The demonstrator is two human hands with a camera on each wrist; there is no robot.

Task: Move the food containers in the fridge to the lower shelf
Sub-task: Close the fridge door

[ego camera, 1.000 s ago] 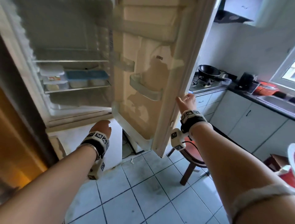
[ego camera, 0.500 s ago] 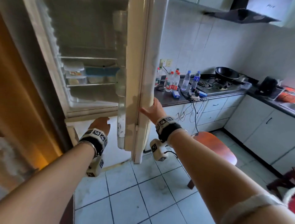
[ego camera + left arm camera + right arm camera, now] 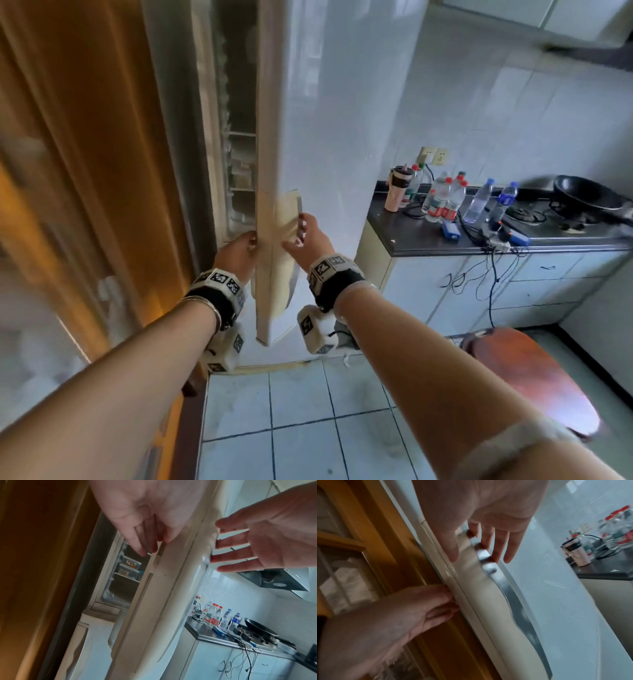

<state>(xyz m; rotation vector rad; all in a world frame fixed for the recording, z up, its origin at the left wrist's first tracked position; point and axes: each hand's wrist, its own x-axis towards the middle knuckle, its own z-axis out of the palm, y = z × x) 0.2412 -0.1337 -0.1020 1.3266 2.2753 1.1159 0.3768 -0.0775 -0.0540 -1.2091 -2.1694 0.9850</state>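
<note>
The fridge door stands nearly closed. The left hand has its grip apart, straight fingers on the door's edge. The right hand has its grip apart too, fingers against the handle just beyond them.

water bottles on counter | black pan on stove | red stool

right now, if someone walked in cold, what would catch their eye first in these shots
First, the tall white fridge door, standing ajar in the middle of the head view with a hand on either side of its edge: the left hand at the inner rim, the right hand with straight fingers by the handle. Through the gap, stacked food containers sit on a shelf. To the right, water bottles crowd the dark counter.
</note>
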